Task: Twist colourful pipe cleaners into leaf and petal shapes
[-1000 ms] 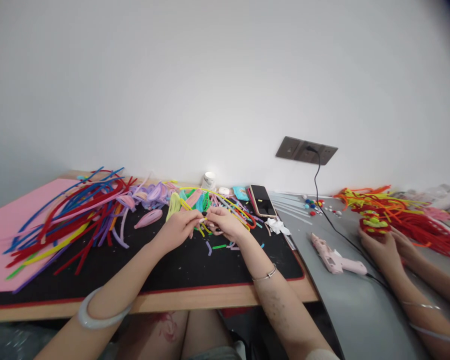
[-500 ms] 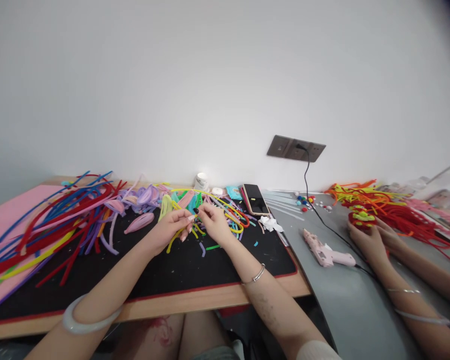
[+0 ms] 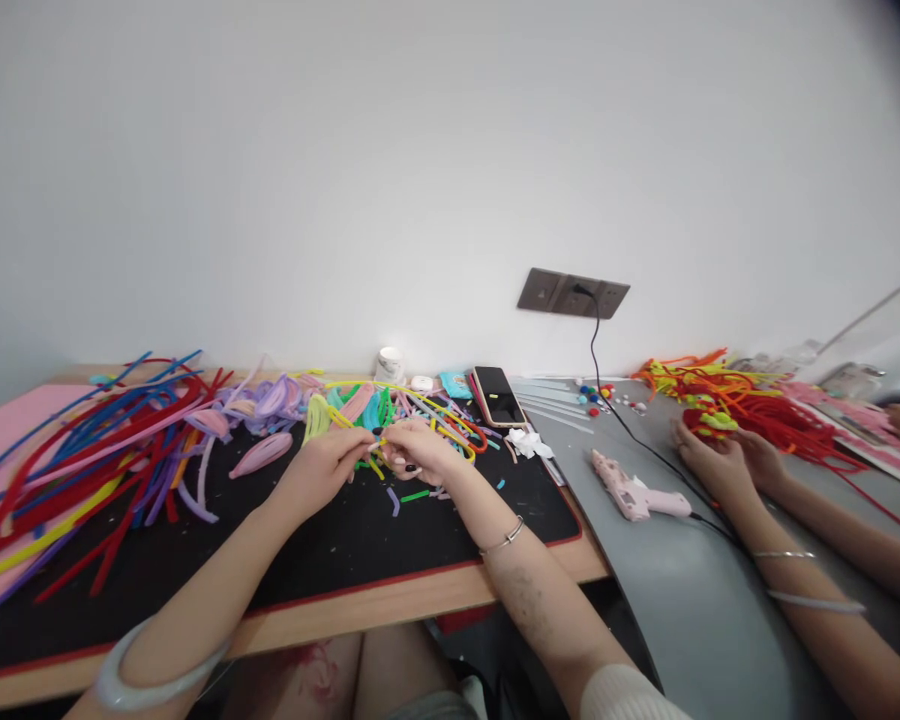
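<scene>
Over the black mat (image 3: pixel 285 555), my left hand (image 3: pixel 326 465) and my right hand (image 3: pixel 420 452) meet at the fingertips. Both are closed in a pinch. Whatever lies between the fingers is too small and hidden to make out. Just behind them are a pale yellow bundle (image 3: pixel 317 417) of fuzzy stems and green and teal stems (image 3: pixel 373 407). Short cut pieces, one green (image 3: pixel 415 496) and one purple (image 3: pixel 394 502), lie on the mat in front of my right hand.
Long coloured stems (image 3: pixel 120 440) cover the left side. A phone (image 3: pixel 498 397), a cup (image 3: pixel 390 364) and crumpled tissue (image 3: pixel 529 443) stand behind. On the grey table, a pink glue gun (image 3: pixel 637 492) with a cord lies beside another person's hands (image 3: pixel 720 460), which hold a red and yellow piece.
The whole view has shifted slightly. My right hand has turned, its lower fingers now curled beneath, and my left fingers are closed more tightly together. The other person's hands still hold their piece.
</scene>
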`<action>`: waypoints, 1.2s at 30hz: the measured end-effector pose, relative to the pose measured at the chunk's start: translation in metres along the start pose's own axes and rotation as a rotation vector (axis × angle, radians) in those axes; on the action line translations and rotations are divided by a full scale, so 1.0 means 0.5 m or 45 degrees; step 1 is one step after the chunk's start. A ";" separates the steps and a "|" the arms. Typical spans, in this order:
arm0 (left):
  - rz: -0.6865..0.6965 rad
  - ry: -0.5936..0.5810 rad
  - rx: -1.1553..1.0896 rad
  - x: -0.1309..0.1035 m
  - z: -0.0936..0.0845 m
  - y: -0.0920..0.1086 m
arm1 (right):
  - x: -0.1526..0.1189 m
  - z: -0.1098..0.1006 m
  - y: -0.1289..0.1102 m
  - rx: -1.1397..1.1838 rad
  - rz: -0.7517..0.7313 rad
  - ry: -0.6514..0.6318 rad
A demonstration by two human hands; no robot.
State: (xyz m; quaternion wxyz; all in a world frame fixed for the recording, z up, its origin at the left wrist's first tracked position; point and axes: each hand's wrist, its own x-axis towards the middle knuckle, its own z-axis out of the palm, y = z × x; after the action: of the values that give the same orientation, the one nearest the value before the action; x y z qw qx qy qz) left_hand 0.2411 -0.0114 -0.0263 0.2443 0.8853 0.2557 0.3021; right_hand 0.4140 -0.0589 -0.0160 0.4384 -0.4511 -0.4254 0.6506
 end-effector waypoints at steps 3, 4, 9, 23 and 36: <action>-0.017 -0.004 -0.006 -0.001 0.002 -0.003 | -0.003 -0.002 -0.003 -0.066 -0.059 -0.007; -0.023 -0.010 -0.019 -0.001 0.002 -0.003 | -0.004 -0.003 -0.002 -0.103 -0.082 -0.001; -0.087 -0.048 -0.137 0.000 0.002 -0.001 | -0.004 -0.008 0.001 -0.406 -0.245 0.031; -0.317 -0.055 -0.647 0.006 0.009 0.001 | -0.002 0.005 0.003 -0.988 -0.614 0.189; 0.070 0.301 0.166 0.000 0.018 -0.025 | 0.013 0.008 0.020 -1.134 -0.680 0.369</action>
State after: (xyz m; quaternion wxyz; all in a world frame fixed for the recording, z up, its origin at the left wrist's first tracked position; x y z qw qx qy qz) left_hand 0.2432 -0.0041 -0.0398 0.1462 0.8640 0.2775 0.3937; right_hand 0.4071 -0.0559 -0.0259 0.4091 -0.5545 -0.6954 0.2042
